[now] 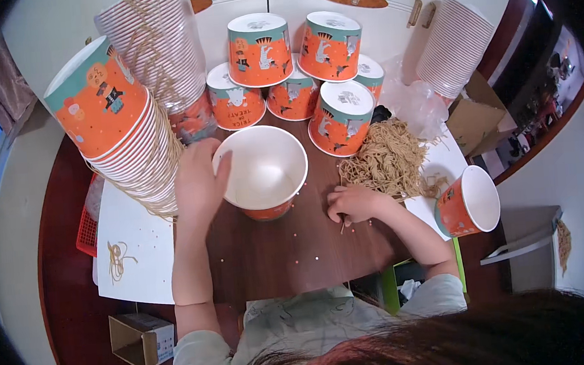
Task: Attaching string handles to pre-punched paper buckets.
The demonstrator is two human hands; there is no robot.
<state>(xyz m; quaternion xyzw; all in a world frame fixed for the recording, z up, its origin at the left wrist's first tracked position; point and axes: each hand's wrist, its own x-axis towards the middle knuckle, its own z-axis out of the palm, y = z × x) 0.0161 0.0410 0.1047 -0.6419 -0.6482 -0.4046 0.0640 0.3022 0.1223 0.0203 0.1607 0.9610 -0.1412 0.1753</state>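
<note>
A white-lined paper bucket stands mouth up on the brown table, its orange outside showing at the bottom. My left hand is closed on its left rim, the thumb lying over the edge. To the right, my right hand rests low over the table with its fingers curled together. A short end of tan cord sticks out below those fingertips. Just beyond that hand lies a tangled heap of tan cords. Close to the heap an upside-down orange paper bucket stands on the table.
Tall nested bucket stacks lean at the left, draped with cords. Upturned buckets are piled at the back. Another stack stands back right near a clear plastic bag. One bucket tilts at the right edge. Small crumbs dot the table.
</note>
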